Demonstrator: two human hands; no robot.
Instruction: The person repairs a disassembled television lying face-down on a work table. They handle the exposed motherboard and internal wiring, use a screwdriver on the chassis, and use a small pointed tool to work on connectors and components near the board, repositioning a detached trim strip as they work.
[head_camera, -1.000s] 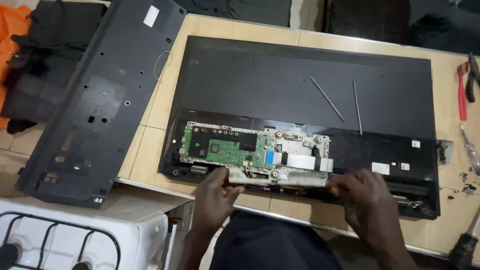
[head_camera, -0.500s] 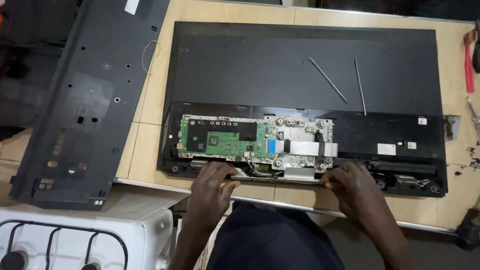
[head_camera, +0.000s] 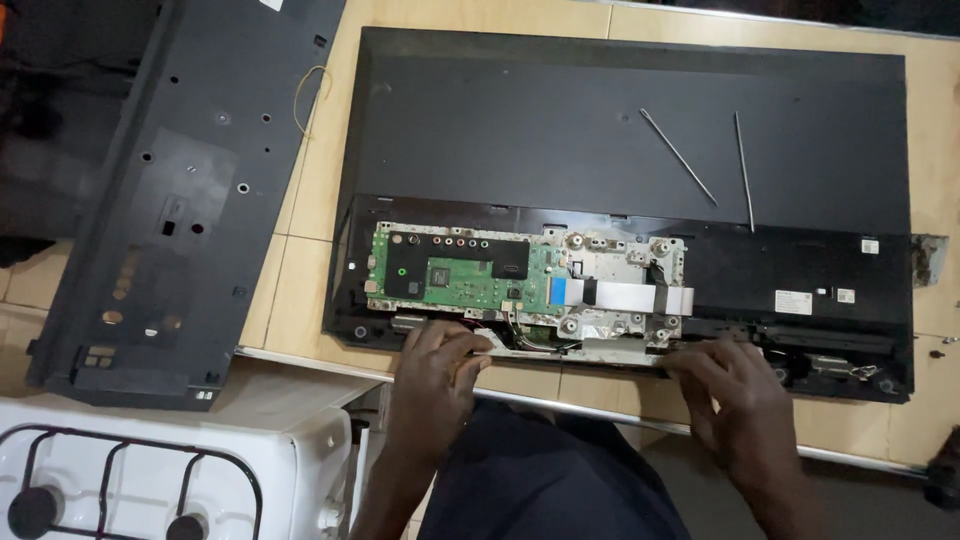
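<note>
Left hand (head_camera: 440, 365) fingers curled at the near edge of the opened television (head_camera: 630, 130), gripping nothing, below the green circuit board (head_camera: 455, 272). Right hand (head_camera: 735, 395) spread flat on that edge, at 4 o'clock from the board (television face-down on worktop (head_camera: 300, 290)).

left hand (head_camera: 437, 368) shifted left (slightly), right hand (head_camera: 733, 388) spread

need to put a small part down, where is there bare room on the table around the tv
Bare wood shows in a strip of the table between the removed back cover and the television, and along the right edge beyond it. The dark upper panel is free except for two thin rods. It is crowded by the circuit board, where the left hand and right hand rest.
</note>
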